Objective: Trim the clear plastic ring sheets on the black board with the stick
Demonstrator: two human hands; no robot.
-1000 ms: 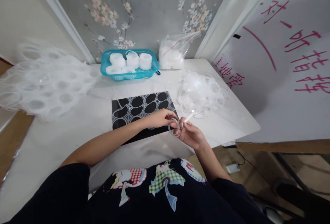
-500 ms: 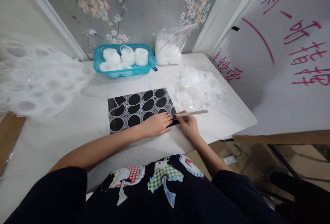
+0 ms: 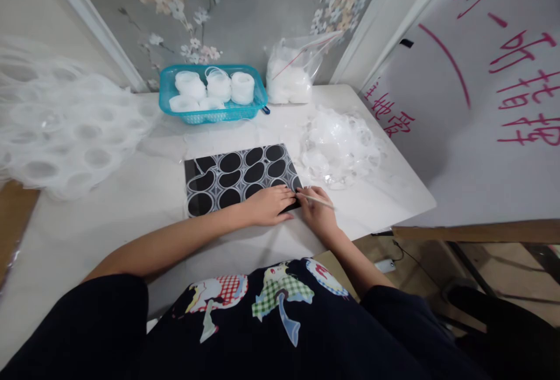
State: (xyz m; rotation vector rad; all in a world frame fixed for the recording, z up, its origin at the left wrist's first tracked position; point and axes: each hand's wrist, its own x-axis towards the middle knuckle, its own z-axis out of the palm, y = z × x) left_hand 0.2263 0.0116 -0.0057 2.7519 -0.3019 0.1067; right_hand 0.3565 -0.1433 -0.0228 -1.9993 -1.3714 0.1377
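Fingers (image 3: 286,195) outstretched (left hand (image 3: 268,204)).

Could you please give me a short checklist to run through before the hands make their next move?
1. Left hand resting on the black patterned sheet: ok.
2. Right hand holding the thin stick: ok.
3. Stick's tip touching the sheet: cannot tell; it is lost among the fingertips.
4. Sheet lying flat on the white table: ok, it looks flat.
5. Blue basket standing apart from both hands: ok.
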